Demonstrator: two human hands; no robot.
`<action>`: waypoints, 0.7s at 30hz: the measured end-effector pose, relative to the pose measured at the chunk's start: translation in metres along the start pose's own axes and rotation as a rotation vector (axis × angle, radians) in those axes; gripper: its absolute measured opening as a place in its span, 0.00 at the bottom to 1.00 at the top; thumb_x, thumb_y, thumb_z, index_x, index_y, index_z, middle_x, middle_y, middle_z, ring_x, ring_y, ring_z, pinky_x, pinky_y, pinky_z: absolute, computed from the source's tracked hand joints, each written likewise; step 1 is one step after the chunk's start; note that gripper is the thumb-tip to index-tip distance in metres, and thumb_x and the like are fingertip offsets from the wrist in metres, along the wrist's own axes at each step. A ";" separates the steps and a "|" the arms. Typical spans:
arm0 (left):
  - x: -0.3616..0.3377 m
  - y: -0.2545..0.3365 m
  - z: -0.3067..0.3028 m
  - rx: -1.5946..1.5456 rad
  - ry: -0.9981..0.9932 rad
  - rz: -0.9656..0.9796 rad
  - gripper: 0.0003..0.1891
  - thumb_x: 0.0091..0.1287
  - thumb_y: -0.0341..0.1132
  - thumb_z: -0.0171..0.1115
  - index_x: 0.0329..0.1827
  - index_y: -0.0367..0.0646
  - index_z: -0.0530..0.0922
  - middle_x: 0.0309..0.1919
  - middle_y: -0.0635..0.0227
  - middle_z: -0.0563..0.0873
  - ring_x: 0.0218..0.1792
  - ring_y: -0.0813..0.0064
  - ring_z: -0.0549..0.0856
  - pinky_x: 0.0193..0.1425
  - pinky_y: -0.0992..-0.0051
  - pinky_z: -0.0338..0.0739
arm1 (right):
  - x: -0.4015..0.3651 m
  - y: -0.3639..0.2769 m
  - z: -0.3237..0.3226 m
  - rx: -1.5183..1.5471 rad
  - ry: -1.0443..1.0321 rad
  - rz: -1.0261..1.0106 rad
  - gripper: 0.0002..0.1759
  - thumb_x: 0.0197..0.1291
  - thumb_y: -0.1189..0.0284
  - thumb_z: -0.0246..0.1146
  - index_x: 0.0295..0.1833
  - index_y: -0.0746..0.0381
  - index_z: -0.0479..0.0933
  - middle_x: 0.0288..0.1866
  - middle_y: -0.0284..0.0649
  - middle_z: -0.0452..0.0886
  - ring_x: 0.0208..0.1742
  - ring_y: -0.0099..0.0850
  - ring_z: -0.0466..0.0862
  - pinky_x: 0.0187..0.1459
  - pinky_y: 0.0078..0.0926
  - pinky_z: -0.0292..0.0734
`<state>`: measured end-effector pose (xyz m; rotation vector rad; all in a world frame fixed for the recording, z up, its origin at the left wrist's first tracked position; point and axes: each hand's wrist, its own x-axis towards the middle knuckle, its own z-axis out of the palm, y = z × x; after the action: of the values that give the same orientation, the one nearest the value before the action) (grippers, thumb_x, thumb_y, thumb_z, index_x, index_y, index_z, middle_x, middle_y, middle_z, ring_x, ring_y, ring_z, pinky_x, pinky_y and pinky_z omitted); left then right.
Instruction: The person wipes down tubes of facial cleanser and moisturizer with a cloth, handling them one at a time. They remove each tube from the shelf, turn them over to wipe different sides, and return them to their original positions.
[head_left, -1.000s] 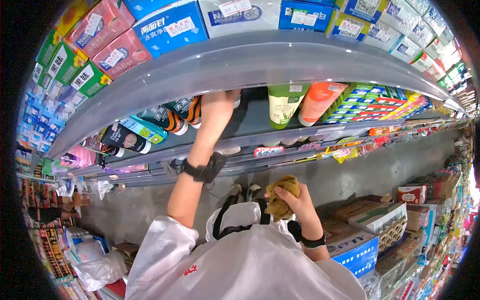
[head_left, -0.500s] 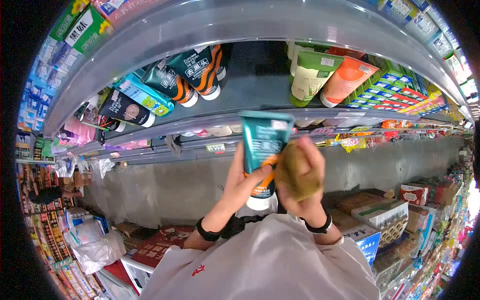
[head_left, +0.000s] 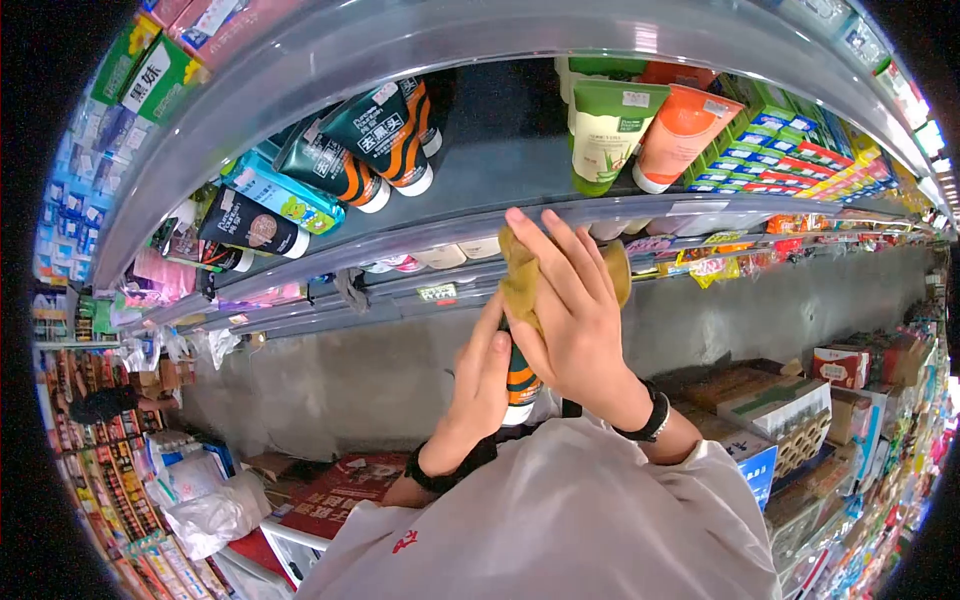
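A dark green tube with orange stripes and a white cap (head_left: pixel 521 385) stands cap-down in front of my chest. My left hand (head_left: pixel 474 388) is closed round its left side. My right hand (head_left: pixel 580 315) holds a yellowish-brown cloth (head_left: pixel 521 275) over the tube's upper part, its fingers lying long across the cloth. Most of the tube's upper half is hidden behind that hand and the cloth. Similar dark green tubes (head_left: pixel 380 140) lean on the shelf (head_left: pixel 490 150) ahead, beyond my hands.
A green tube (head_left: pixel 612 135) and an orange tube (head_left: pixel 685 135) stand at the shelf's right, beside stacked small boxes (head_left: pixel 780 150). A blue tube (head_left: pixel 285 190) and a black tube (head_left: pixel 252 220) lie at its left. Cardboard boxes (head_left: pixel 775 410) lie on the right; a white plastic bag (head_left: pixel 215 510) sits lower left.
My right hand has moved up and left with the cloth, from beside the tube onto its upper part. The tube's printed front is now mostly covered.
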<state>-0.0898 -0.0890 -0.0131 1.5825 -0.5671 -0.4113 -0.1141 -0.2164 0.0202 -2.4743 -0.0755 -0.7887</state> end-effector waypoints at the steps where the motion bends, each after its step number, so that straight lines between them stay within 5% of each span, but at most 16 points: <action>1: 0.001 -0.002 -0.002 0.030 -0.014 0.023 0.24 0.67 0.40 0.36 0.60 0.31 0.58 0.54 0.51 0.69 0.56 0.63 0.69 0.58 0.72 0.61 | -0.004 0.002 0.000 -0.020 0.023 -0.006 0.19 0.38 0.71 0.61 0.37 0.71 0.71 0.60 0.42 0.62 0.57 0.47 0.63 0.56 0.42 0.60; 6: 0.002 0.001 0.002 0.068 -0.048 -0.025 0.22 0.67 0.39 0.39 0.59 0.34 0.60 0.53 0.52 0.71 0.54 0.65 0.72 0.55 0.74 0.63 | -0.012 0.022 -0.002 0.114 0.088 0.053 0.17 0.40 0.72 0.61 0.38 0.69 0.72 0.52 0.43 0.70 0.50 0.43 0.69 0.51 0.36 0.64; 8: 0.003 0.005 -0.007 0.139 -0.156 -0.042 0.21 0.67 0.38 0.40 0.59 0.36 0.61 0.49 0.52 0.74 0.50 0.64 0.75 0.52 0.75 0.66 | -0.008 0.029 -0.016 0.392 -0.056 0.240 0.15 0.42 0.75 0.63 0.38 0.69 0.73 0.46 0.45 0.72 0.45 0.37 0.72 0.46 0.28 0.66; 9: 0.004 0.006 -0.010 0.156 -0.180 -0.018 0.20 0.66 0.37 0.41 0.59 0.37 0.62 0.46 0.52 0.76 0.47 0.63 0.77 0.50 0.75 0.67 | -0.004 0.031 -0.016 0.528 -0.025 0.288 0.15 0.42 0.73 0.67 0.34 0.69 0.73 0.35 0.40 0.72 0.37 0.27 0.71 0.39 0.21 0.66; 12: 0.007 0.013 -0.019 0.210 -0.317 0.019 0.20 0.66 0.36 0.42 0.58 0.36 0.61 0.45 0.51 0.76 0.47 0.62 0.77 0.50 0.75 0.67 | 0.002 0.037 -0.031 0.615 -0.212 0.364 0.15 0.42 0.72 0.68 0.29 0.70 0.71 0.28 0.38 0.71 0.31 0.22 0.69 0.34 0.18 0.65; 20: 0.014 0.009 -0.009 0.063 -0.305 -0.026 0.19 0.66 0.34 0.41 0.58 0.34 0.62 0.45 0.50 0.75 0.49 0.67 0.76 0.51 0.76 0.66 | -0.001 0.040 -0.018 0.769 0.020 0.501 0.13 0.46 0.70 0.65 0.25 0.69 0.73 0.21 0.35 0.72 0.23 0.19 0.69 0.25 0.18 0.64; 21: 0.015 0.010 -0.009 0.079 -0.300 -0.002 0.19 0.66 0.35 0.41 0.58 0.34 0.62 0.46 0.51 0.75 0.50 0.68 0.75 0.52 0.77 0.65 | 0.001 0.038 -0.019 0.855 0.137 0.663 0.11 0.48 0.70 0.64 0.25 0.68 0.74 0.20 0.33 0.73 0.22 0.18 0.69 0.24 0.16 0.64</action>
<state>-0.0735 -0.0904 -0.0015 1.6076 -0.8192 -0.6406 -0.1158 -0.2589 0.0156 -1.4837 0.3658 -0.4764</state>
